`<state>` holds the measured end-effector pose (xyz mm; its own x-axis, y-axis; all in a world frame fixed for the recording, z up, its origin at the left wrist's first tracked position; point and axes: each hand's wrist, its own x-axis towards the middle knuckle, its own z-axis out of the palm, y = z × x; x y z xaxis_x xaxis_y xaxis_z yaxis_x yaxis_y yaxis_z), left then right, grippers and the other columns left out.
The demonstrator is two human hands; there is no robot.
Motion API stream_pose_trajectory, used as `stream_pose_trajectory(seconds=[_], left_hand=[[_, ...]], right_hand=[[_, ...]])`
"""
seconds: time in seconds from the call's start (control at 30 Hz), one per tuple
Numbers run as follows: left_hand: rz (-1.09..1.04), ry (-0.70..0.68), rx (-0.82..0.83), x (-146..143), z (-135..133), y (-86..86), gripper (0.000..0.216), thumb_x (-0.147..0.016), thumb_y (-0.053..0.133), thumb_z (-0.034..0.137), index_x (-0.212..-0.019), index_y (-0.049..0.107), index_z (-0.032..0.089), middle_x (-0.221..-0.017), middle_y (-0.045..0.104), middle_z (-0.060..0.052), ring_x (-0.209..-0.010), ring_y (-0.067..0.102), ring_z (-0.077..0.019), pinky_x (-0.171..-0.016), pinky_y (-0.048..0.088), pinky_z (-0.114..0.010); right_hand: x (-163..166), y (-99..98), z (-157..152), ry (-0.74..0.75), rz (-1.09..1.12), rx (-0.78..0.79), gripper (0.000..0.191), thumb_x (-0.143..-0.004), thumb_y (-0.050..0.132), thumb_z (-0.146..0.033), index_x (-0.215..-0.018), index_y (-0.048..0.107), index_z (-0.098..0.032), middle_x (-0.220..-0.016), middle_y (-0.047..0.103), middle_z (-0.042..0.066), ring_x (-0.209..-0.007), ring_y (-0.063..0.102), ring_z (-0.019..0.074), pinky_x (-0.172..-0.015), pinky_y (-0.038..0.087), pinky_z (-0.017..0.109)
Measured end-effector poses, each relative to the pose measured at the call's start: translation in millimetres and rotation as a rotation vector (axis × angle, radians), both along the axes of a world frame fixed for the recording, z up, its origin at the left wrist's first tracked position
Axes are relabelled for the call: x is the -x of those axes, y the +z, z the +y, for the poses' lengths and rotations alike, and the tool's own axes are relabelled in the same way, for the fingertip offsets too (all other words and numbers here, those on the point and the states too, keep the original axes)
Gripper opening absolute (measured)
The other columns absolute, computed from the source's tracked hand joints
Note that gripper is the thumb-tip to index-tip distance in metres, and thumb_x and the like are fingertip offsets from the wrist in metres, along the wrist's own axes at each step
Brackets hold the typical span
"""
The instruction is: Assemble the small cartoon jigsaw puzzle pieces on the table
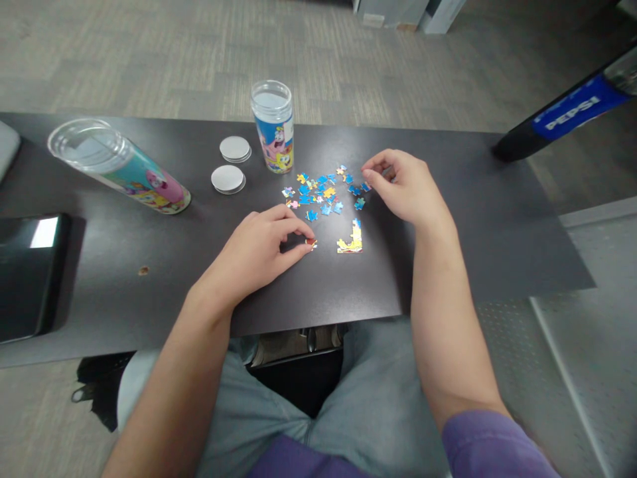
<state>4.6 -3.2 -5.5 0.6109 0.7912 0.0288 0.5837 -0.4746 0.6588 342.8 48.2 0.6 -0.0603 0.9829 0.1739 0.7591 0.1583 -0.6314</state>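
Observation:
My left hand (269, 245) rests low over the table with thumb and forefinger closed on a small jigsaw piece (311, 244), red and white where it shows. To its right lies a joined L-shaped corner of the puzzle (354, 244), mostly yellow with a blue tip. Beyond these, a loose cluster of puzzle pieces (318, 192), mainly blue with some yellow, is spread on the tabletop. At the cluster's right edge is my right hand (403, 182), its thumb and fingertips pinched together just above a blue piece (367, 187). Anything between those fingertips is hidden.
A clear-topped cartoon canister (276, 143) stands behind the pieces; a larger one (149, 179) is at left. White round lids (235, 149) lie between them. A black device (30, 285) sits far left, a Pepsi bottle (562, 119) at the right edge of the dark table (507, 219).

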Motion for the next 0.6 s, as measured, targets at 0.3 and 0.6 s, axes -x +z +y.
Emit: stream_pose_trajectory(seconds=[0.3,0.6], left_hand=[[-0.008,-0.005,0.018,1.4,1.2,1.0,0.023,-0.113,0.075,0.045,-0.121,0.094,0.036,-0.134,0.091,-0.006,-0.091,0.082,-0.0308,-0.090,0.064,-0.054],[-0.014,-0.006,0.018,1.4,1.2,0.8,0.024,-0.115,0.074,0.047,-0.121,0.095,0.038,-0.135,0.091,-0.006,-0.091,0.082,-0.0307,-0.091,0.064,-0.054]], right_hand=[[-3.9,-3.4,2.1,-0.020,0.002,-0.006,0.005,-0.111,0.079,-0.029,-0.111,0.084,-0.030,-0.113,0.088,0.010,-0.094,0.074,0.0322,-0.105,0.067,0.057],[-11.6,-1.3,1.0,-0.071,0.018,-0.004,0.008,-0.112,0.079,-0.035,-0.108,0.085,-0.032,-0.117,0.090,0.009,-0.100,0.076,0.0334,-0.106,0.066,0.056]])
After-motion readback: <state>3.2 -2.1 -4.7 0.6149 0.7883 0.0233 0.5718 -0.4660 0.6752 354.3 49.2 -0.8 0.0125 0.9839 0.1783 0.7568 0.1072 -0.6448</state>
